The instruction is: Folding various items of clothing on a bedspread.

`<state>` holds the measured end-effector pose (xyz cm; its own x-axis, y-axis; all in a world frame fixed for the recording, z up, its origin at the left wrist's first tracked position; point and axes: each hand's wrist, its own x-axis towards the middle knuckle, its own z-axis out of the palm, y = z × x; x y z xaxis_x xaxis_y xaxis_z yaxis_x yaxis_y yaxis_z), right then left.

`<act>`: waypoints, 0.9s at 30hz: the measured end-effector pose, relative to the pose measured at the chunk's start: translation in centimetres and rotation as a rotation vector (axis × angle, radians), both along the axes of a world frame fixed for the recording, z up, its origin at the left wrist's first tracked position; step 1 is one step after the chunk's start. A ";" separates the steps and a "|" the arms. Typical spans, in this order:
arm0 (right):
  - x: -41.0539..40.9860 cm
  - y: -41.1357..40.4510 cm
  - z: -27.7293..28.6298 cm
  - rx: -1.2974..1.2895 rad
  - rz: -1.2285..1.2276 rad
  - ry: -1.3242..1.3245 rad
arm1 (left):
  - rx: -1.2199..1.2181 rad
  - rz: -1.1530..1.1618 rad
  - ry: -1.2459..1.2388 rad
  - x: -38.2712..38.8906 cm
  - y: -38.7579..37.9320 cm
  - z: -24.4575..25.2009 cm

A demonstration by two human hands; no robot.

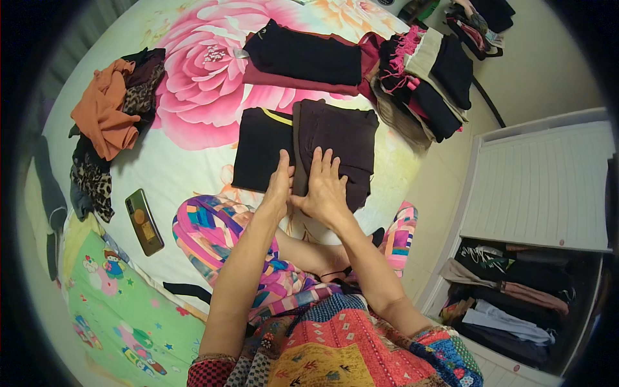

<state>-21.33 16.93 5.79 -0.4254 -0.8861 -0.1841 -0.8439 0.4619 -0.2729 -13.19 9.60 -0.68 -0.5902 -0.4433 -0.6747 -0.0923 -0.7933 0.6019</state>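
Two folded garments lie side by side on the bed in front of me. On the right is a dark brown one point(343, 130), and my right hand point(324, 188) rests flat on its lower part with the fingers spread. A black garment with a yellow-edged neckline point(263, 145) lies to the left. My left hand point(282, 181) stands on edge where the two garments meet, its palm towards the brown one. Neither hand grips the cloth, as far as can be seen.
Beyond lie a folded black garment on maroon cloth point(304, 58) and a clothes pile point(435, 77). An orange garment point(106, 106) tops a heap at left, above a smartphone point(144, 222). A green printed pillow point(125, 309) lies lower left. Right stands an open drawer point(592, 309) of clothes.
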 end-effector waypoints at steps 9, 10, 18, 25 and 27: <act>1.3 0.9 -2.0 -0.053 -0.088 0.127 | -0.052 0.000 0.014 -0.4 0.3 0.6; 1.1 1.0 -1.6 -0.055 -0.091 0.126 | -0.054 -0.002 0.013 -0.6 0.5 1.0; -7.3 4.1 -0.5 -0.530 -0.377 -0.118 | -0.035 0.137 0.064 -1.4 0.1 0.5; -5.9 2.9 -1.4 -0.312 -0.151 -0.135 | 0.016 0.179 0.036 -0.9 0.0 0.0; -3.2 1.7 -0.7 -0.135 -0.095 -0.052 | -0.031 0.152 0.037 -0.9 0.0 0.0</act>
